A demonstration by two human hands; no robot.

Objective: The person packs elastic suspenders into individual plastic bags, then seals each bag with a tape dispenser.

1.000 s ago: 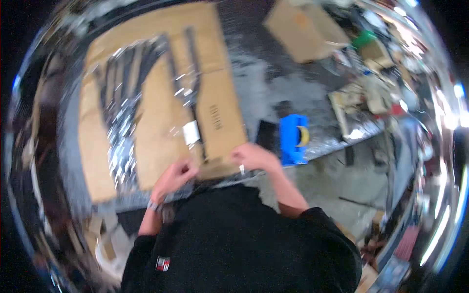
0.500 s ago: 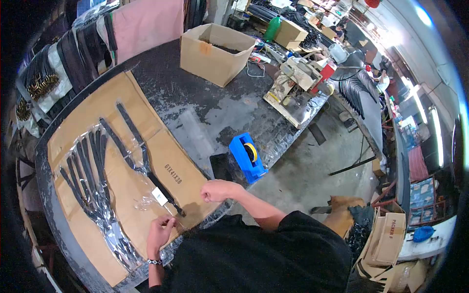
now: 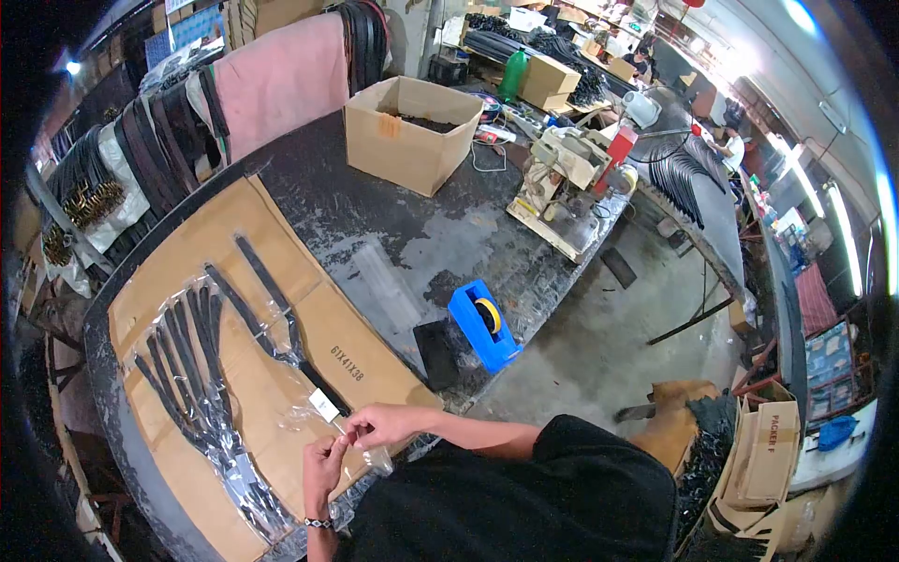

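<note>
My left hand (image 3: 323, 468), with a patterned band on its wrist, is closed in a pinch at the lower end of a clear plastic bag (image 3: 376, 460). Fingertips of my right hand (image 3: 382, 426) are pressed together right beside it, on the same plastic; the exact grip is partly hidden. In the bag lies a forked black strap (image 3: 292, 345) bearing a white tag (image 3: 324, 405). Its lower end is covered by my hands. To the left, several more black straps (image 3: 201, 375) lie in clear plastic. All rest on a flat cardboard sheet (image 3: 281, 440).
A blue tape dispenser (image 3: 485, 328) and a dark flat piece (image 3: 435, 354) sit right of the cardboard. Farther back stand an open cardboard box (image 3: 412, 155) and a bench machine (image 3: 567, 178). Straps hang along a rack (image 3: 159, 131) at left. Distant people are at other tables.
My right hand has moved left and down from beside the cardboard's printed mark to meet my left hand at the bag's end. The view has shifted slightly.
</note>
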